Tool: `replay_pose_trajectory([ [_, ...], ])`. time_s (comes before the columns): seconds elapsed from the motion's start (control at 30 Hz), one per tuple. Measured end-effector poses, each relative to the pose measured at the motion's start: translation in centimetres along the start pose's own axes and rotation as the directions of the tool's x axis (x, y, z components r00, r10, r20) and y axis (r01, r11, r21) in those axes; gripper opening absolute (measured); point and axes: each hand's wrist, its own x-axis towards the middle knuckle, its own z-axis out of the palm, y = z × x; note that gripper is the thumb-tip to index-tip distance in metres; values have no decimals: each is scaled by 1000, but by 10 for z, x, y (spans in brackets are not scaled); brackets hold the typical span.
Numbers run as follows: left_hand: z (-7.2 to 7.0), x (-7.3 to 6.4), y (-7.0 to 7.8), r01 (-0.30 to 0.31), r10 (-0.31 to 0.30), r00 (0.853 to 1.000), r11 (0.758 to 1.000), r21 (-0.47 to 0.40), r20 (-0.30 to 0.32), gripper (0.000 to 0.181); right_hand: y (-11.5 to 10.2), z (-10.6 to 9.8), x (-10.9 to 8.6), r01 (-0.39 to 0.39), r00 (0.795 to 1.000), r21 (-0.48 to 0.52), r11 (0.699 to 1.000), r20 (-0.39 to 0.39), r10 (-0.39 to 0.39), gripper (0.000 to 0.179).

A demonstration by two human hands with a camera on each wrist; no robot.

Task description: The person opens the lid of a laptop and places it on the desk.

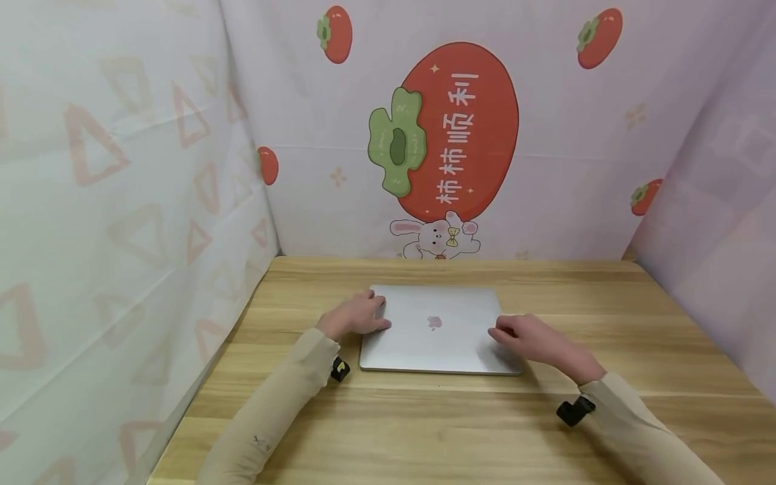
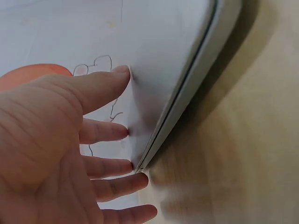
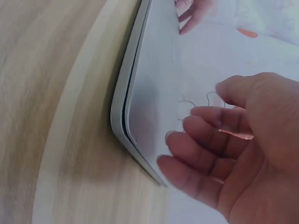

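Observation:
A closed silver laptop point(image 1: 455, 347) lies flat on the wooden table, a logo point(image 1: 434, 322) in the middle of its lid. My left hand point(image 1: 356, 315) is at its left side. In the left wrist view the fingers of that hand are spread and nearly straight, thumb tip on the lid and fingertips along the edge. At the right side, my right hand point(image 1: 536, 339) hovers over the lid's edge. Its fingers are loosely bent with nothing between them, as the right wrist view shows beside the laptop corner point(image 3: 122, 128).
The wooden table point(image 1: 412, 431) reaches to a printed cloth point(image 1: 327, 215) at the back, and more cloth point(image 1: 139, 222) hangs along the left side. Small black cameras point(image 1: 574, 410) sit on both wrists, below the beige sleeves point(image 1: 273, 411).

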Motion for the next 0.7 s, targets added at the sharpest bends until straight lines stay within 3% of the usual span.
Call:
replay_pose_trajectory([
  [0.23,6,-17,8,-17,16,1000,999,44,23,67,-15,15,11,117,990,-4,993,-79,-117,13],
  [0.4,8,-26,12,-26,25,999,999,45,33,69,-28,23,18,189,977,-74,979,-90,-195,6],
  [0.7,11,-42,14,-53,50,997,997,55,59,72,-48,34,21,334,936,-226,915,-37,-351,34],
])
